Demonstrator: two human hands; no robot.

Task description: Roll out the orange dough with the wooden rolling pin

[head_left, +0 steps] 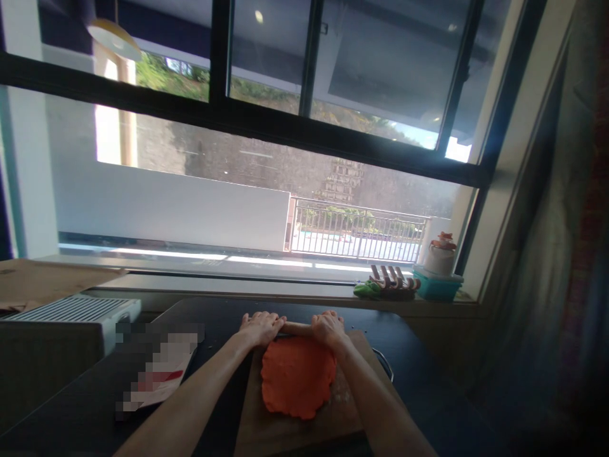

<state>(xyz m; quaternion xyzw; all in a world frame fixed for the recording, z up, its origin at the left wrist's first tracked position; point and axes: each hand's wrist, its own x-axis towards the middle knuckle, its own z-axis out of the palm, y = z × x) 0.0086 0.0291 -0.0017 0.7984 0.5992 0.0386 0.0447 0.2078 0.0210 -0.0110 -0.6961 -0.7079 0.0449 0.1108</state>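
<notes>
A flattened orange sheet of clay or dough (299, 379) with a ragged edge lies on a wooden board (257, 431). Across its far edge runs a wooden rolling pin (297, 329), its bare middle showing between my hands. My left hand (263, 327) is closed over the pin's left end, and my right hand (328, 327) is closed over the right end. Both arms reach forward on either side of the orange sheet. The pin's ends are hidden under my fingers.
The board rests on a dark table (214, 381), with a metal handle (384, 365) at its right. A partly blurred packet (164, 374) lies left. On the windowsill stand a teal box (438, 284) and a green-and-brown object (387, 284). A radiator (71, 324) is at left.
</notes>
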